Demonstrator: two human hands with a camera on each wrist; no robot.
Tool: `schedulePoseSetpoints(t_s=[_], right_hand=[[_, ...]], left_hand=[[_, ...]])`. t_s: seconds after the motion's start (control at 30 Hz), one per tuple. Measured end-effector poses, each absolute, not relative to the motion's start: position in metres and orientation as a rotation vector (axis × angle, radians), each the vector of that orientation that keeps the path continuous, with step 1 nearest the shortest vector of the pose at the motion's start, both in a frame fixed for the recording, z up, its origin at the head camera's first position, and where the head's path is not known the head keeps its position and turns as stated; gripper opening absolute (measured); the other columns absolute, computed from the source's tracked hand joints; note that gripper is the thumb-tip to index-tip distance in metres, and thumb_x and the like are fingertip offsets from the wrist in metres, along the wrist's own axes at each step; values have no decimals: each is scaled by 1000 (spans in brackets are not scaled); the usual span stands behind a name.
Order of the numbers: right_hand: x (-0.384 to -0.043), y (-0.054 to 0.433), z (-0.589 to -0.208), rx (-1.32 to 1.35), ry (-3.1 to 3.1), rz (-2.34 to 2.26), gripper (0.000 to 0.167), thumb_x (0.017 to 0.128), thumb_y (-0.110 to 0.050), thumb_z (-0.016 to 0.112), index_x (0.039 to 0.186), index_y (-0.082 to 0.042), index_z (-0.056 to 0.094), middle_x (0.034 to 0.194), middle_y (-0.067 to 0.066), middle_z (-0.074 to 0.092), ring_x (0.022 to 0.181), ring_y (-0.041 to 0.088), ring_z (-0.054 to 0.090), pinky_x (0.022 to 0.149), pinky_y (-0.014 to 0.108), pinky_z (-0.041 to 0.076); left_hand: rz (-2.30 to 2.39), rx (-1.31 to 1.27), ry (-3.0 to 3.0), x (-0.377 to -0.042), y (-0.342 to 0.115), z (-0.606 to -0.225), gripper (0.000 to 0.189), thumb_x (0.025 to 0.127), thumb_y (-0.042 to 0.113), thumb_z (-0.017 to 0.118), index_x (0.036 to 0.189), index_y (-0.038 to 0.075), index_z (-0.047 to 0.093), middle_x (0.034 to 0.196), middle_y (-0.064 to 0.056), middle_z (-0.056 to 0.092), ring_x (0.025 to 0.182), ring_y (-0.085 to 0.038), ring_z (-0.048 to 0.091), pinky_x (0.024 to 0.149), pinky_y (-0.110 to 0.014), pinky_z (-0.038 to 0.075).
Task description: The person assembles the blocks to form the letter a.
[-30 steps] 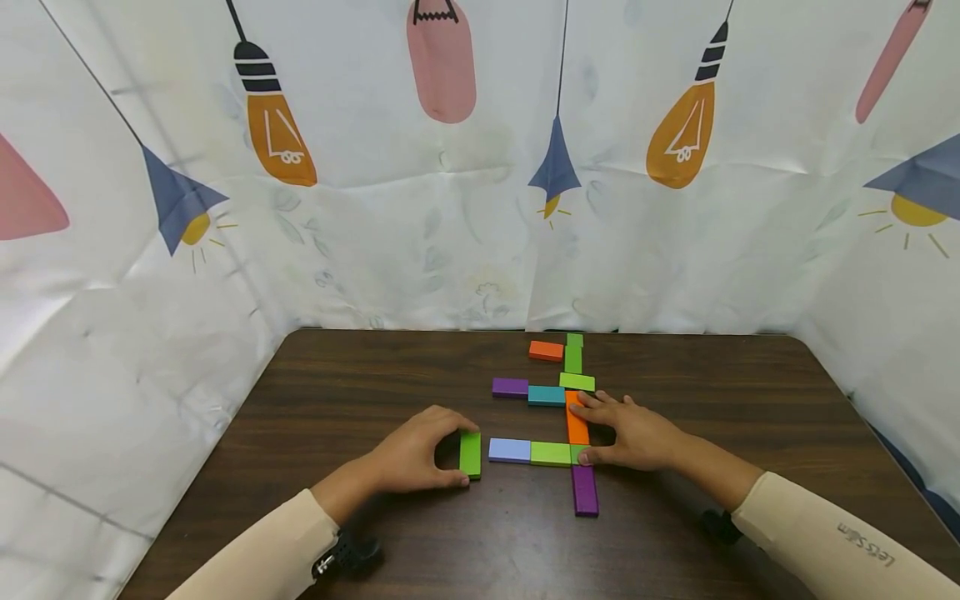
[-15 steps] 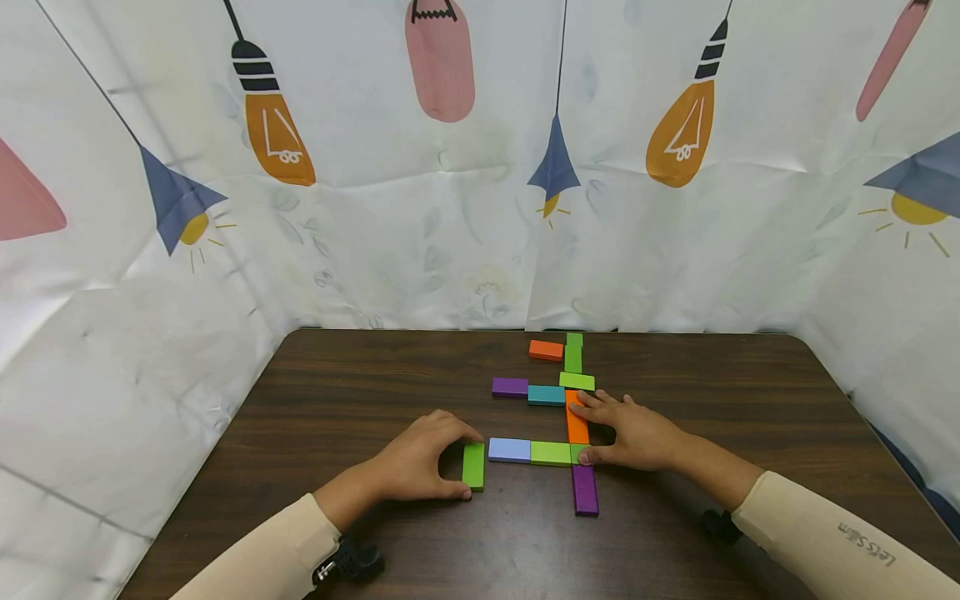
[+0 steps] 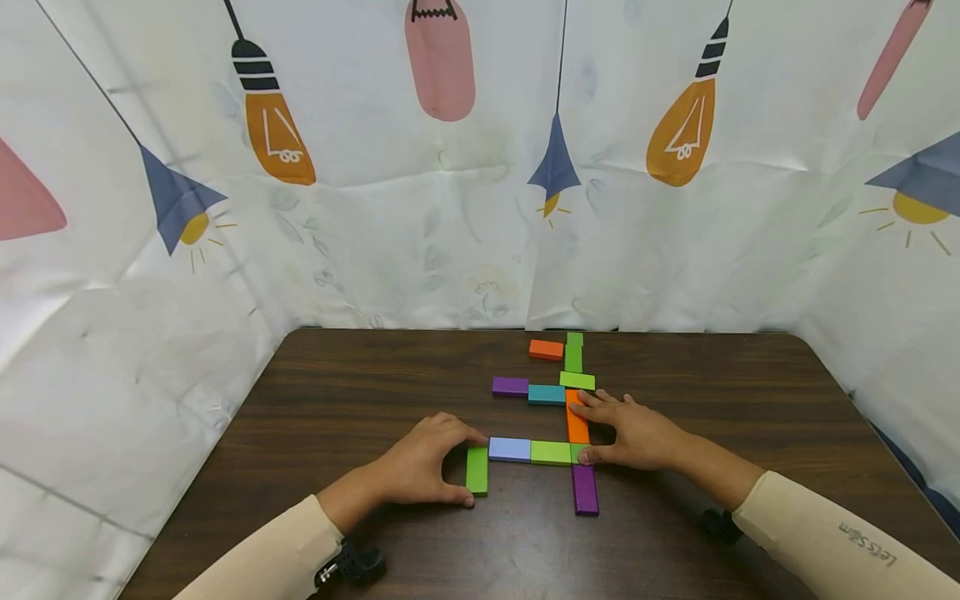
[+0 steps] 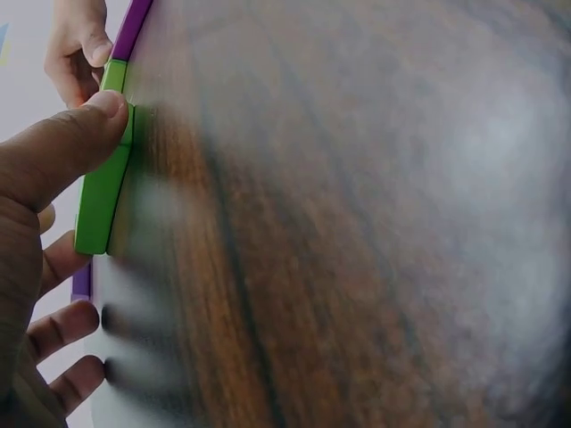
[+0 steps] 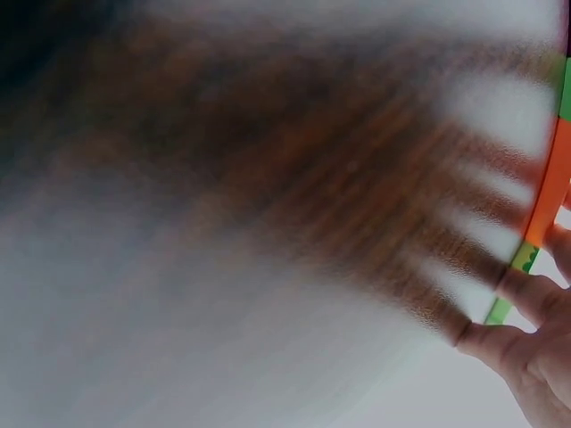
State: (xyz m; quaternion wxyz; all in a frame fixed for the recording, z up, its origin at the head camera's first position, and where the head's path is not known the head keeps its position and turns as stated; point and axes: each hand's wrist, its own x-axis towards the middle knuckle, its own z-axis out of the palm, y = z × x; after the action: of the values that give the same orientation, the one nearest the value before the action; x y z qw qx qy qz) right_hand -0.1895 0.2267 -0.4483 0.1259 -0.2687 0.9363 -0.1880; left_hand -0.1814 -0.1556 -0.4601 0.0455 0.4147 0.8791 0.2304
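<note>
My left hand (image 3: pixel 416 467) pinches a green domino-like block (image 3: pixel 477 472) by its two ends, thumb at the near end and forefinger at the far end. The left wrist view also has this green block (image 4: pixel 103 201) by the thumb. Its far right corner lies close to a light blue block (image 3: pixel 510 450); whether they touch I cannot tell. Right of that come a lime block (image 3: pixel 551 453) and a small green block (image 3: pixel 577 450). My right hand (image 3: pixel 636 437) is spread, fingertips on an orange block (image 3: pixel 576 425), thumb at the small green one.
A purple block (image 3: pixel 585 490) runs toward me below the small green one. Beyond the orange block lie a teal block (image 3: pixel 547 395), another purple block (image 3: pixel 510 387), several green blocks (image 3: pixel 573 358) and a red-orange block (image 3: pixel 546 350). A printed curtain (image 3: pixel 480 250) hangs behind the brown table (image 3: pixel 360 367).
My left hand has brought the green block nearer to me and slightly right, so its far end now stands by the light blue block's left end. The right hand stays put.
</note>
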Motion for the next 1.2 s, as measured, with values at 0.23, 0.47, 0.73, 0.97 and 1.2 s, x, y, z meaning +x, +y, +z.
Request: schedulePoseSetpoints(t_s=[0.23,0.47,0.73,0.97,1.2], right_hand=[[-190,227,-450,-780,2722,-538,90,87,-70,65,158,-19,43,164,5,34,151,38,26,116,66,20],[-191,228,-451,-781,2720,-530,92,87,-72,64,158,-19,41,165,5,31,151,40,24,116,67,19],[-191,227,-450,-774,2718,-523,91,87,-71,65,158,-19,41,165,4,31,151,39,24,115,67,19],[-191,227,-449,-777,2718,-518,90,87,-69,66,158,-18,42,165,6,31,151,40,24,115,68,19],[-191,227,-448,-771,2716,-527,90,87,-69,66,158,-19,43,164,5,32,151,39,25,116,67,19]], left_hand=[[697,1271,2691,-181,-155,-461,74,75,55,89,136,24,61,133,15,58,124,-12,48,108,-47,38],[695,1287,2691,-182,-155,-461,76,75,57,87,138,24,60,134,15,58,124,-12,49,109,-48,38],[741,1279,2653,-185,-156,-456,73,83,60,79,141,20,59,133,12,58,126,-13,48,109,-48,38],[680,1250,2749,-201,-151,-448,60,98,55,63,142,15,58,135,3,59,129,-19,51,108,-48,42],[605,1267,2830,-227,-136,-438,55,99,47,61,140,11,60,137,-3,60,132,-26,51,110,-55,39]])
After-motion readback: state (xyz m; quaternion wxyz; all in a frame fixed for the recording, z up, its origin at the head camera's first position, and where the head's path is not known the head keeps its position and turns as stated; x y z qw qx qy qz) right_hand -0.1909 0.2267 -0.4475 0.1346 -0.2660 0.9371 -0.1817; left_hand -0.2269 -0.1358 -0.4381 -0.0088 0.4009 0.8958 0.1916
